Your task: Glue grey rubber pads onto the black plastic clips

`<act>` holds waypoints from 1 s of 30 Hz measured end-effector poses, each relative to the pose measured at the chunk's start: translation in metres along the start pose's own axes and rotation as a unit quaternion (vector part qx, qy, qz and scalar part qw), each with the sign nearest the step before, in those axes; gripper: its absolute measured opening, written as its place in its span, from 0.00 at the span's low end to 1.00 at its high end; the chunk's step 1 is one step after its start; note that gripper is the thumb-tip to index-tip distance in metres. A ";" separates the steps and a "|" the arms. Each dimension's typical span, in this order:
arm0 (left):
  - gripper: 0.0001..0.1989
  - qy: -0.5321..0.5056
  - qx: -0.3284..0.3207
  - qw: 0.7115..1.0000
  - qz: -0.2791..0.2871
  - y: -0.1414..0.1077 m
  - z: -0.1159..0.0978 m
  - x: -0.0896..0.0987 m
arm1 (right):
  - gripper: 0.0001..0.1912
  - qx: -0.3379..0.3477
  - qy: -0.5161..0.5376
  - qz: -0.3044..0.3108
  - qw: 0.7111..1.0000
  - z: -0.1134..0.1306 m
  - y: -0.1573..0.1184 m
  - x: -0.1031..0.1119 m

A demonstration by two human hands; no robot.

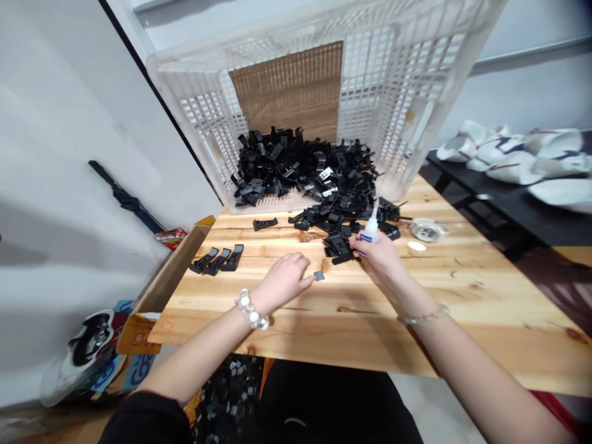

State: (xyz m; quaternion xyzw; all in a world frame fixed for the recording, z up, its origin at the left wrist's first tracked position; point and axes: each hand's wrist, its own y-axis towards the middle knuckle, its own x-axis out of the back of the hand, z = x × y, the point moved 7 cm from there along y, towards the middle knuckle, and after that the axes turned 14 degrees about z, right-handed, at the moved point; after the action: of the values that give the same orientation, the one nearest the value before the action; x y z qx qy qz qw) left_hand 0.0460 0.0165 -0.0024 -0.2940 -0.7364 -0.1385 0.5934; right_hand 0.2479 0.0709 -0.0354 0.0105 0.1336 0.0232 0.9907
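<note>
My right hand [377, 250] is closed around a small white glue bottle [369, 232] with a blue label, its thin nozzle pointing up. Just behind those fingers lie black plastic clips [340, 243] in a loose heap. My left hand [287, 280] hovers low over the wooden table [342, 333], fingers curled. At its thumb tip is a small grey square pad [319, 275], which seems pinched there; the fingertips are partly hidden. Further left stand three black clips [217, 260] in a row, grey pads on their tops. A single black clip [265, 224] lies behind them.
A white plastic crate [411, 142] tipped toward me spills many black clips onto the table. A roll of clear tape [428, 230] and a white disc [417, 246] sit at the right. Left of the table is a cardboard box [173, 271]; white items [518, 154] fill a dark shelf.
</note>
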 end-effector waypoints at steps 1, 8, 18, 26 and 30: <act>0.11 -0.010 -0.011 1.000 0.016 0.009 -0.008 -0.004 | 0.17 -0.001 -0.016 0.006 1.000 -0.001 0.000 0.000; 0.07 -0.087 -0.044 0.993 0.066 0.022 -0.015 -0.011 | 0.16 0.023 -0.457 0.019 0.889 0.012 -0.008 -0.014; 0.10 -0.482 0.023 0.876 0.020 0.015 0.035 -0.022 | 0.08 -0.026 -0.584 0.021 0.811 0.015 -0.012 -0.015; 0.12 -0.606 -0.021 0.795 -0.026 0.011 0.030 -0.021 | 0.11 -0.041 -0.417 0.010 0.908 0.019 -0.021 -0.023; 0.10 -0.608 -0.091 0.788 -0.018 0.008 0.019 -0.014 | 0.13 -0.012 -0.279 0.113 0.954 0.006 -0.037 -0.056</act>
State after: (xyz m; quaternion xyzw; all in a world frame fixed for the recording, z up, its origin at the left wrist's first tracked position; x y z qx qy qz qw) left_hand 0.0376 0.0293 -0.0222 -0.3568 -0.9341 -0.0082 -0.0096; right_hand 0.1973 0.0314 -0.0153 0.0194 -0.1502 0.1329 0.9795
